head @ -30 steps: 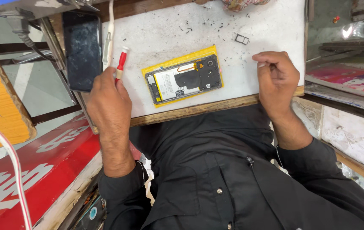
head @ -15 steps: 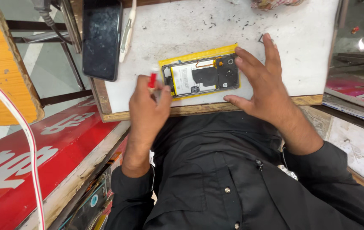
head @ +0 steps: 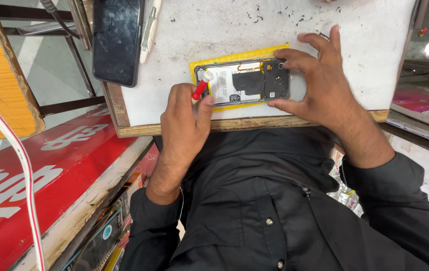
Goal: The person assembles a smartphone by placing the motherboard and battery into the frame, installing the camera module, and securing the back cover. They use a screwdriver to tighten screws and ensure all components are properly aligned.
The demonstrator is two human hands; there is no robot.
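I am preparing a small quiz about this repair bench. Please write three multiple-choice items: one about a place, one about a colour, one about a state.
1. Where does the dark phone lie?
A. at the board's far left edge
B. under the right hand
C. on the red bench

2. What colour is the mat under the opened phone?
A. green
B. yellow
C. blue

3. What state is the opened phone in?
A. back cover off
B. fully closed
C. wrapped

Answers: 1 A, it lies beside the white board; 2 B, yellow shows around the frame; 3 A, inner parts are exposed.
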